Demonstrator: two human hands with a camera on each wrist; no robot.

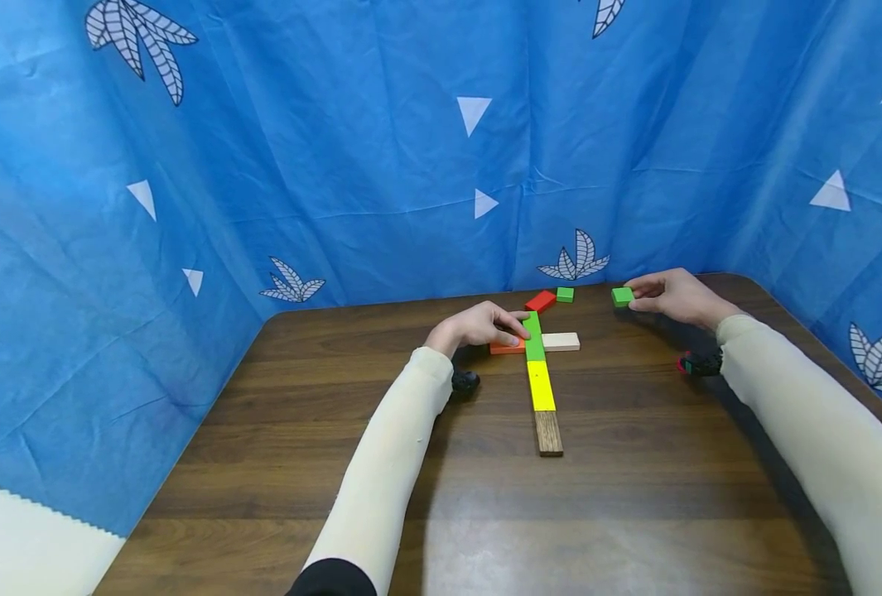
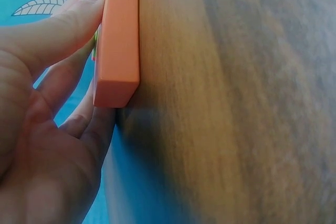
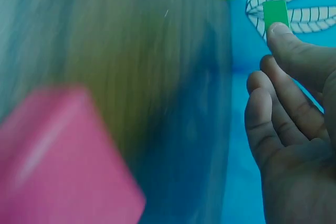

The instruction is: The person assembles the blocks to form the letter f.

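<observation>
Several blocks form a cross on the table: a long green block (image 1: 533,335), a yellow block (image 1: 541,385) and a brown wooden block (image 1: 548,433) in line, with an orange block (image 1: 508,348) to the left and a cream block (image 1: 561,342) to the right. My left hand (image 1: 485,324) rests its fairly straight fingers by the orange block and the long green block's left side; the left wrist view shows the thumb along the orange block (image 2: 121,35). Pinched between thumb and fingertips, a small green block (image 1: 623,296) is held by my right hand (image 1: 675,296) above the table.
Beyond the cross lie a red block (image 1: 541,301) and another small green block (image 1: 565,295), near the table's back edge. A blue curtain (image 1: 411,207) hangs behind. Something pink and blurred (image 3: 68,161) fills the right wrist view's lower left.
</observation>
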